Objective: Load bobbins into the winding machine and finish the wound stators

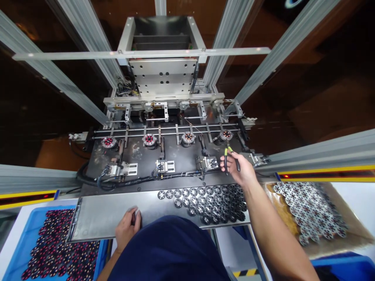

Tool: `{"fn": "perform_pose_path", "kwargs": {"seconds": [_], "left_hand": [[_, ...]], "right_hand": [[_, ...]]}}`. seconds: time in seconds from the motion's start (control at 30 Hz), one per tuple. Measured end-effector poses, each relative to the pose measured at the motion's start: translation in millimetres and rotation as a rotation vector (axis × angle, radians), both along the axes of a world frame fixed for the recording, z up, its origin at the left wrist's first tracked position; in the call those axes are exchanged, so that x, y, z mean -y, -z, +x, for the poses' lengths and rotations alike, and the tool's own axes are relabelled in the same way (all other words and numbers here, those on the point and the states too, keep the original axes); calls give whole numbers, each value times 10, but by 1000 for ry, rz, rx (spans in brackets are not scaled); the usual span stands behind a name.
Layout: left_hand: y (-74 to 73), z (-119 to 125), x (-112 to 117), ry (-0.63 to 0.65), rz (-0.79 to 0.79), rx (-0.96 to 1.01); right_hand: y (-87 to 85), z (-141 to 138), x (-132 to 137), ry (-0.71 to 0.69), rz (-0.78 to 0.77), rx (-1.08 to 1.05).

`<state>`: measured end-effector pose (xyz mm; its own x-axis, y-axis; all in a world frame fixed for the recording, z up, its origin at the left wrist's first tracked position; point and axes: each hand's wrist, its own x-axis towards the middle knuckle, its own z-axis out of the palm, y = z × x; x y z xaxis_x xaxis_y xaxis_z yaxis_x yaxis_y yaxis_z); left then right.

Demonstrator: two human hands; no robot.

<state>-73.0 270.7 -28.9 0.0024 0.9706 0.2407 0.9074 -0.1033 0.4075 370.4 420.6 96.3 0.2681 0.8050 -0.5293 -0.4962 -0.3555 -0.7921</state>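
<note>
My right hand point(242, 170) grips a pair of pliers point(225, 159) with black and yellow-green handles. Their tip points at the rightmost round part point(226, 135), which sits in a fixture on the machine bed; whether the jaws touch it is too small to tell. Low on the left, my left hand point(128, 225) rests over the metal tray point(99, 214), fingers curled in. Something dark shows by its thumb, too unclear to name. Three more round parts sit in a row of fixtures, among them a red-and-black one point(109, 142) at the far left.
Several black discs point(209, 201) cover the tray's right half. A blue bin point(27, 240) of red-and-black parts stands left, a brown-lined box point(356, 230) of silver rings right. Yellow light barriers point(325, 173) flank the machine. Clamps and a black cable point(140, 180) cross its bed.
</note>
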Motion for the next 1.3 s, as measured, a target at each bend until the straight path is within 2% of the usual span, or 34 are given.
{"fn": "perform_pose_path", "kwargs": {"seconds": [0.3,0.57,0.7,0.8,0.87,0.9,0.97,1.03,1.1,1.17,1.3], "left_hand": [[-7,5,-4,-7,-4,2],[46,-25,6,-4,6,14],[68,-32,11,-20,10,41],[71,-28,13,-41,2,74],[67,-24,11,-57,-14,105],[63,-24,8,-64,-26,122],[45,-27,-2,-76,-61,163],[9,-33,-13,-79,-114,213],[-46,-29,-12,-72,-192,274],[-111,-2,12,-48,-304,351],[-207,113,82,22,-565,517]], "right_hand": [[-7,34,-20,0,-15,-56],[-22,35,-78,-12,0,-90],[-125,-31,-21,-42,58,-99],[-360,-91,321,-141,105,-107],[-535,-142,673,-340,161,-113],[-603,-184,850,-525,218,-116],[-665,-336,1138,-884,316,-135],[-602,-609,1274,-1110,318,-123],[-427,-1001,1258,-1187,202,6],[-193,-1463,1161,-1210,63,270],[182,-2301,1044,-1274,22,625]]}}
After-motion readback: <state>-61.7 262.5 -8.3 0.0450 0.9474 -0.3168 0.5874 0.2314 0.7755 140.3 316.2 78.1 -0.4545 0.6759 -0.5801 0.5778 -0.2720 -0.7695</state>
